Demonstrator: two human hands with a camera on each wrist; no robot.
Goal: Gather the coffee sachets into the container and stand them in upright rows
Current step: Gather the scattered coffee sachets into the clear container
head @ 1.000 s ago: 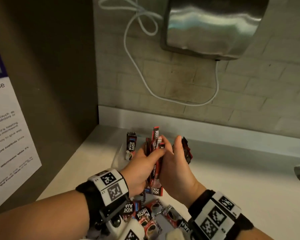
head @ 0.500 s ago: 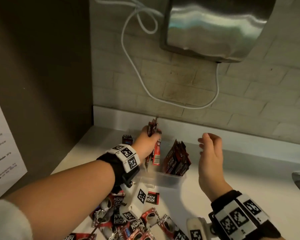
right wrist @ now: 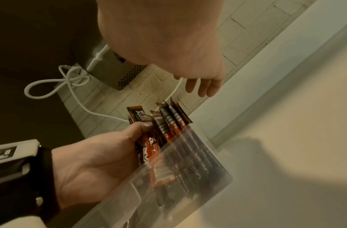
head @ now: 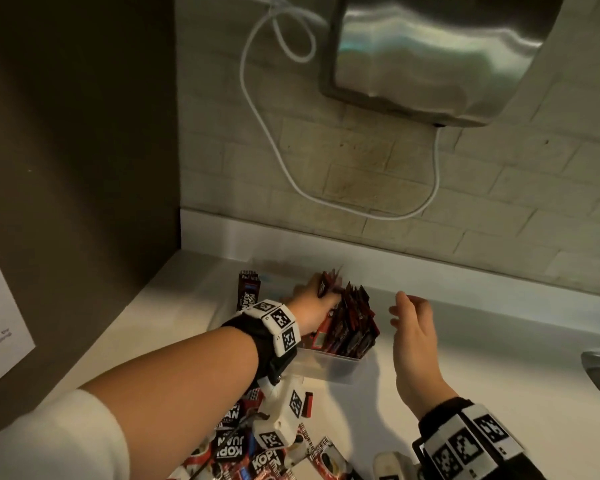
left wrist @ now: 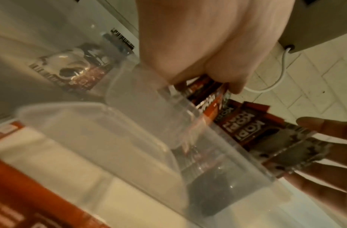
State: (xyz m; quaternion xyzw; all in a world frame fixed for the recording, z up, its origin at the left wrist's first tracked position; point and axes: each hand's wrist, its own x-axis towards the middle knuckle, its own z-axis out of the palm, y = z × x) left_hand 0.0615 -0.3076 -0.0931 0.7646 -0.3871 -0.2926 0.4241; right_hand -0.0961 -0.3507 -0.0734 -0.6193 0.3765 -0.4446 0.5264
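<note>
The white counter (head: 447,344) carries a clear plastic container (head: 329,367), which sits under the left hand (head: 309,308) and just left of the right hand (head: 413,327). The left hand grips a bundle of coffee sachets (right wrist: 147,137), fingers curled round them, their long axes near upright with bottom ends down inside the container. Beside them, toward the right hand, stands a row of sachets (head: 355,322), leaning slightly. The right hand hovers with relaxed fingers, touching nothing. Loose sachets (head: 236,445) lie flat below the left wrist.

Clear plastic container (head: 329,367); glossy foil sachets (head: 352,327); brushed-metal dryer (head: 430,50).
</note>
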